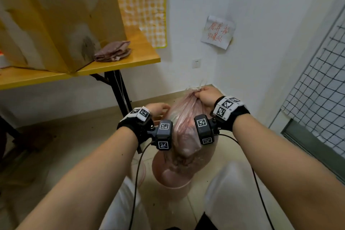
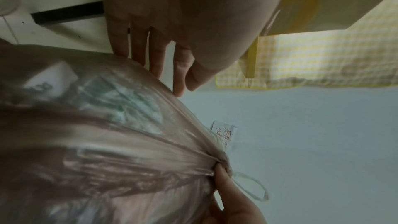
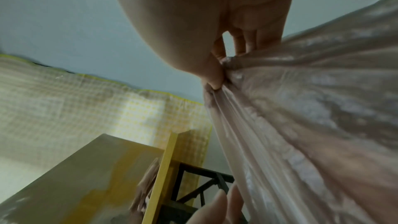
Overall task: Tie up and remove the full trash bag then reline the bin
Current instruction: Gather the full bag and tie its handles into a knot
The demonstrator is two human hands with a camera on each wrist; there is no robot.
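A full, translucent pink trash bag (image 1: 183, 127) stands lifted partly out of the pink bin (image 1: 174, 186) on the floor. My right hand (image 1: 205, 95) grips the bag's gathered, knotted neck (image 3: 228, 67) at the top, with loose tie ends (image 2: 252, 186) sticking out past the fist. My left hand (image 1: 158, 108) lies beside the bag's left flank with straight fingers (image 2: 155, 60) that touch the plastic and hold nothing. Crumpled paper waste shows through the bag (image 2: 120, 94).
A yellow folding table (image 1: 119, 63) with black legs (image 1: 119, 95) stands left of the bin, bearing a large cardboard box (image 1: 61, 15) and a folded pink cloth (image 1: 113, 51). White walls meet in the corner behind. A wire mesh panel (image 1: 317, 84) leans at right.
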